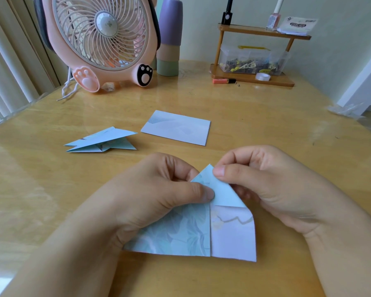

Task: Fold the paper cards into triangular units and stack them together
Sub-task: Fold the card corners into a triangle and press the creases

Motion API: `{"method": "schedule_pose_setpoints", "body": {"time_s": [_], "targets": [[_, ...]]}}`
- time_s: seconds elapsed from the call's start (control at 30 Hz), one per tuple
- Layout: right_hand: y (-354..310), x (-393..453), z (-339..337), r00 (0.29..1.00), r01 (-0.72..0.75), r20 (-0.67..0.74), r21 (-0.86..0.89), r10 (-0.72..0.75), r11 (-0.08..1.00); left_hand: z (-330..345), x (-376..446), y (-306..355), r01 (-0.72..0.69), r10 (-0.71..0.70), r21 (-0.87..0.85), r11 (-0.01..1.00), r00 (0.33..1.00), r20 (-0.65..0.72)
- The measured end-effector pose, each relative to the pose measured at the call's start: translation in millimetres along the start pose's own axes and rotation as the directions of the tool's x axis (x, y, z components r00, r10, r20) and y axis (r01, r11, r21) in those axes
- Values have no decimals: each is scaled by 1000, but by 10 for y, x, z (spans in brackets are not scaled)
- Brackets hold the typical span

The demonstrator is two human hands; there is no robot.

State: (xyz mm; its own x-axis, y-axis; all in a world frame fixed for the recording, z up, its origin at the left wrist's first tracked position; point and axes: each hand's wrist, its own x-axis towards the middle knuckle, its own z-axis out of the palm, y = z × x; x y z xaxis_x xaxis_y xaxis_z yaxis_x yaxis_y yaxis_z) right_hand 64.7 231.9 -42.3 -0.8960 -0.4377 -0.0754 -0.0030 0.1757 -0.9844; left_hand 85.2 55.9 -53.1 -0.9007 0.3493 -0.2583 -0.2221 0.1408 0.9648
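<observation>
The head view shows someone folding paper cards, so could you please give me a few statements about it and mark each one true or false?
1. Both the left hand and the right hand pinch the card being folded. True.
2. The stacked triangular units lie right of the flat card. False: they lie to its left.
3. The flat card is already folded into a triangle. False: it lies as an unfolded rectangle.
4. The pink fan stands at the far side of the table. True.
5. The tape roll sits on the shelf's top board. False: it rests on the bottom board.
</observation>
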Motion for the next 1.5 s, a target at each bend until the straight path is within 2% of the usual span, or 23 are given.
{"method": "schedule_pose_setpoints", "body": {"time_s": [0.17,0.4,0.7,0.9,1.07,1.5], "targets": [[-8,9,17,1000,3,-31,7,-3,1000,10,-6,-2,-6,6,1,1000,1000,11],[3,1,71,999,-13,-36,124,18,992,16,-6,-2,-7,7,0,1000,1000,16],[7,13,87,995,-31,-91,78,38,996,27,-10,4,7,-7,-19,1000,1000,6],[5,-15,-1,995,-100,28,24,99,995,-6,6,-15,-6,0,-85,996,997,-71],[12,-5,-3,998,-48,-33,-50,46,998,-18,5,-16,24,-25,-161,987,1000,-3],[33,9,-20,999,-31,-42,-56,29,998,-28,3,4,14,-9,-222,975,1000,20]]}}
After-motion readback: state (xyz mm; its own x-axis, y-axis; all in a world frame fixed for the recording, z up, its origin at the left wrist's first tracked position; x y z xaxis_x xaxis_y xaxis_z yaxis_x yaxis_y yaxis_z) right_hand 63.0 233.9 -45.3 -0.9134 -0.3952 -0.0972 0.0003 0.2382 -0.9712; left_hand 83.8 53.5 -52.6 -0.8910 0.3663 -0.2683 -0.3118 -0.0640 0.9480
